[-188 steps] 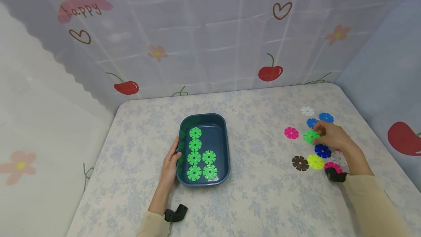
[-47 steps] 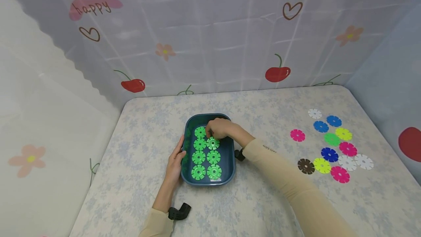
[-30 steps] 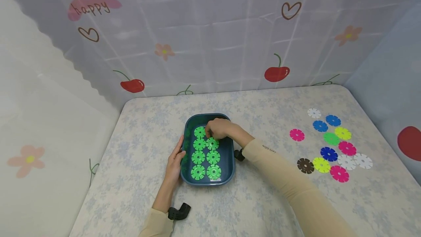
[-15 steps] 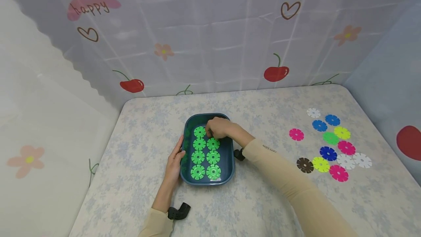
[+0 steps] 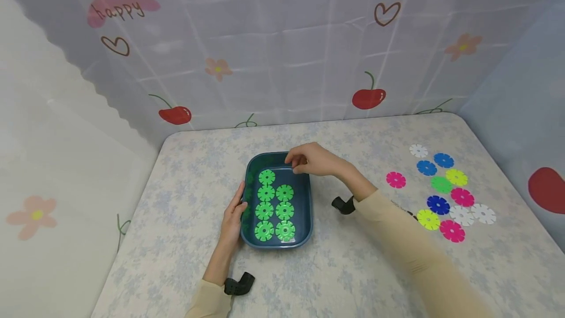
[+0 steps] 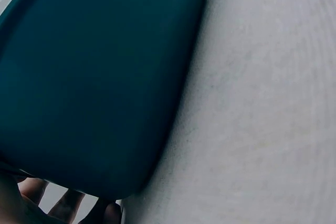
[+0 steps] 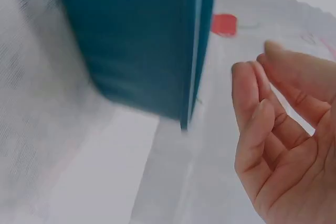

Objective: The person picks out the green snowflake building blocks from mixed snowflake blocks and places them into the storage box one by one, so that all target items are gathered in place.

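Observation:
A dark blue-green rectangular tray (image 5: 302, 229) stands on the table, with several notched green plastic discs (image 5: 264, 210) lying flat in two columns, the right column one shorter. My left hand (image 5: 230, 222) holds the tray's left side, thumb at the rim and fingers along the outer wall; in the left wrist view its fingers (image 6: 65, 205) show at the tray's edge. Over the tray's far right corner hovers my right hand (image 5: 315, 159), apart from the discs. Its fingers are loosely bent, and the right wrist view shows nothing between them.
On the table's right side lie loose notched discs: a light green disc (image 5: 442, 185), a dark blue disc (image 5: 438, 205), plus pink, yellow, blue and white ones. My right sleeve (image 5: 410, 244) covers most of a brown disc. A printed curtain (image 5: 273, 53) hangs behind the table.
Earlier my right hand was at the green discs on the right; later it worked inside the tray. Two discs joined the right column. Now the hand has lifted up and right, away from them.

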The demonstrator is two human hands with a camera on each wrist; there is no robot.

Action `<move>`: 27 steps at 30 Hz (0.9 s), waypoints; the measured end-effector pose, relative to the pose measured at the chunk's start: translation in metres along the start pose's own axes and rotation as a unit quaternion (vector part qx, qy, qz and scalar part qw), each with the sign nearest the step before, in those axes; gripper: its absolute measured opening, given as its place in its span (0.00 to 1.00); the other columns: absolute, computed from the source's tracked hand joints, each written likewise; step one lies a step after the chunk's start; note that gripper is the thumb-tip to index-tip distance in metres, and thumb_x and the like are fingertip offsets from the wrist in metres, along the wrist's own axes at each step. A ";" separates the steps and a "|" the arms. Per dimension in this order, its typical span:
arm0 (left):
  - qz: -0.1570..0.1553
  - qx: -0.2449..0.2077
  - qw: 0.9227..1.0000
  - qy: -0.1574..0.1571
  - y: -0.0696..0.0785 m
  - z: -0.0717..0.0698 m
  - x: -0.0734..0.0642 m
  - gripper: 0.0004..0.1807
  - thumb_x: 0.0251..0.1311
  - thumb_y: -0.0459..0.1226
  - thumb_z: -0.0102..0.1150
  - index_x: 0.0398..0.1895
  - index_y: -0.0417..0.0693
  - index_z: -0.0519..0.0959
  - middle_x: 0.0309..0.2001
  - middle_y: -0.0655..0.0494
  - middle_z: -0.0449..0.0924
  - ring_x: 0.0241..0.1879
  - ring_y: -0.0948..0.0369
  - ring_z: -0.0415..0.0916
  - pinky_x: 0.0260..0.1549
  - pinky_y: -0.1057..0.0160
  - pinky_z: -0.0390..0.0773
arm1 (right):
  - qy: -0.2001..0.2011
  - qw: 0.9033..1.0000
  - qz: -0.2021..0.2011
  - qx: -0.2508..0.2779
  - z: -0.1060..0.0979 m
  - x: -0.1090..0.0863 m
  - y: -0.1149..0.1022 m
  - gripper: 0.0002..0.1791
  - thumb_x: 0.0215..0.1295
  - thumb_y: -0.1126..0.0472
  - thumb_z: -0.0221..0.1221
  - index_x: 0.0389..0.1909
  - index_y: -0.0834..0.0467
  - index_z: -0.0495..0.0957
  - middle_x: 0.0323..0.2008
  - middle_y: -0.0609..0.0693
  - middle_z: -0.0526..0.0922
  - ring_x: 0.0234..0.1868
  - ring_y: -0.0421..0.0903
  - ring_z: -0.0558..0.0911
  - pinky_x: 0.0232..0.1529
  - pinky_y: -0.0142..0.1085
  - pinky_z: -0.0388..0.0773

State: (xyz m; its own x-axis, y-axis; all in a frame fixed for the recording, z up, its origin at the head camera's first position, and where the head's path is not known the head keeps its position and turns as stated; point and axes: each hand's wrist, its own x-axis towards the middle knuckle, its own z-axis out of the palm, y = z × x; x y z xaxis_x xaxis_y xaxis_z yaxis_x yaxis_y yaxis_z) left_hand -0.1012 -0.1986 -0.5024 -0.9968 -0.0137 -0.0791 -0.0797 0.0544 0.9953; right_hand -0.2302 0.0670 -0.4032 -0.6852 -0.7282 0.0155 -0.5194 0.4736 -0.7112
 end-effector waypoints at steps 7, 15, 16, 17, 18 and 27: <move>-0.003 0.002 1.000 0.006 -0.001 -0.001 0.000 0.29 0.76 0.37 0.38 0.77 0.61 0.55 0.77 0.66 0.49 0.78 0.61 0.40 0.75 0.50 0.43 | 0.046 0.992 0.046 0.112 -0.026 -0.056 0.026 0.17 0.64 0.66 0.62 0.54 0.62 0.79 0.38 0.55 0.81 0.35 0.52 0.84 0.41 0.43 0.83; -0.007 0.011 1.000 0.008 -0.002 -0.001 0.000 0.29 0.75 0.37 0.38 0.77 0.64 0.55 0.77 0.67 0.49 0.78 0.61 0.40 0.75 0.49 0.43 | 0.127 0.977 0.162 0.053 -0.078 -0.141 0.071 0.22 0.67 0.61 0.61 0.60 0.63 0.74 0.46 0.61 0.81 0.39 0.48 0.83 0.39 0.31 0.80; -0.007 0.012 1.000 0.009 -0.002 0.000 0.000 0.29 0.75 0.37 0.38 0.77 0.65 0.55 0.77 0.67 0.49 0.78 0.61 0.40 0.75 0.50 0.43 | 0.136 0.973 0.183 0.039 -0.085 -0.153 0.077 0.23 0.67 0.60 0.61 0.60 0.64 0.73 0.47 0.62 0.80 0.41 0.49 0.82 0.39 0.31 0.80; -0.006 0.013 1.000 0.008 -0.001 0.000 0.000 0.29 0.75 0.37 0.38 0.77 0.64 0.55 0.77 0.66 0.49 0.78 0.60 0.40 0.75 0.49 0.43 | 0.144 0.968 0.203 0.028 -0.090 -0.165 0.083 0.24 0.67 0.59 0.61 0.61 0.64 0.73 0.48 0.63 0.79 0.42 0.50 0.82 0.38 0.31 0.79; -0.004 0.013 1.000 0.007 -0.001 0.000 0.000 0.29 0.76 0.37 0.37 0.77 0.64 0.55 0.77 0.66 0.49 0.78 0.60 0.39 0.75 0.49 0.43 | 0.149 0.963 0.225 0.019 -0.095 -0.176 0.090 0.25 0.67 0.58 0.60 0.62 0.64 0.72 0.50 0.63 0.79 0.45 0.52 0.81 0.38 0.30 0.78; -0.001 0.012 1.000 0.001 -0.001 0.000 -0.001 0.29 0.76 0.36 0.36 0.77 0.65 0.54 0.78 0.66 0.47 0.78 0.61 0.38 0.75 0.48 0.42 | 0.185 0.919 0.347 -0.013 -0.101 -0.251 0.146 0.31 0.62 0.53 0.65 0.60 0.67 0.71 0.49 0.67 0.77 0.45 0.57 0.76 0.33 0.35 0.79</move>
State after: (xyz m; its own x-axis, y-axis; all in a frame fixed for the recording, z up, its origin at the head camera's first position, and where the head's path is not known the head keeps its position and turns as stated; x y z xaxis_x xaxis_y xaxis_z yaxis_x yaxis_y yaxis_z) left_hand -0.1006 -0.1985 -0.5035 -0.9965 -0.0167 -0.0813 -0.0824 0.0785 0.9935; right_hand -0.1861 0.3689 -0.4398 -0.9804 -0.0302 -0.1946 0.0999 0.7755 -0.6234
